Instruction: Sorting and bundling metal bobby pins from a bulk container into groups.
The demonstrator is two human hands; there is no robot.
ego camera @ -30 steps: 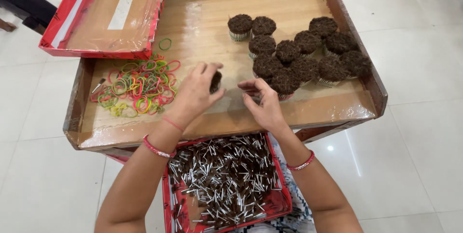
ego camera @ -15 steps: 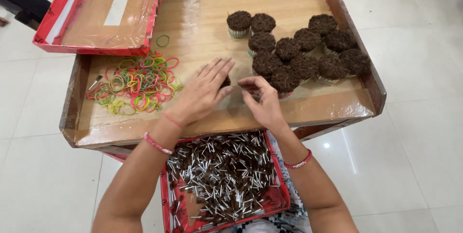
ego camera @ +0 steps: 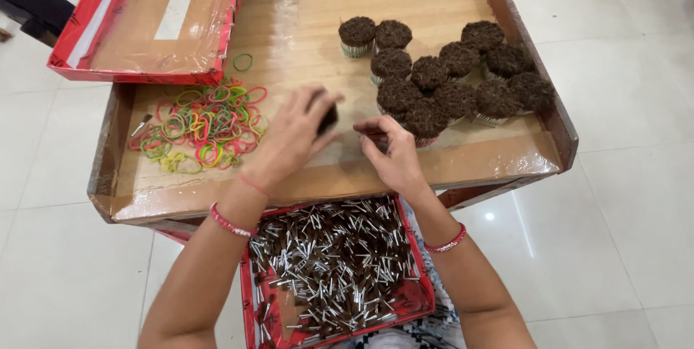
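Small dark bundle [ego camera: 329, 116] pinched in left hand [ego camera: 293, 136] above wooden tray [ego camera: 303, 38], just left of bundled dark clusters [ego camera: 448, 78]. Right hand [ego camera: 394, 154] beside, fingers curled, contents unclear. Likely risk: loose grip spilling pieces toward rubber bands [ego camera: 202, 125] at tray's left.

wooden tray [ego camera: 470, 154] w/ raised rim on pale tiled floor [ego camera: 636, 197]. loose coloured rubber bands [ego camera: 202, 126] piled at tray's left, one green band [ego camera: 243, 62] apart above. red box lid [ego camera: 155, 20] w/ brown taped inside overlaps tray's top-left corner. dark object [ego camera: 29, 2] at far left edge, unclear what.
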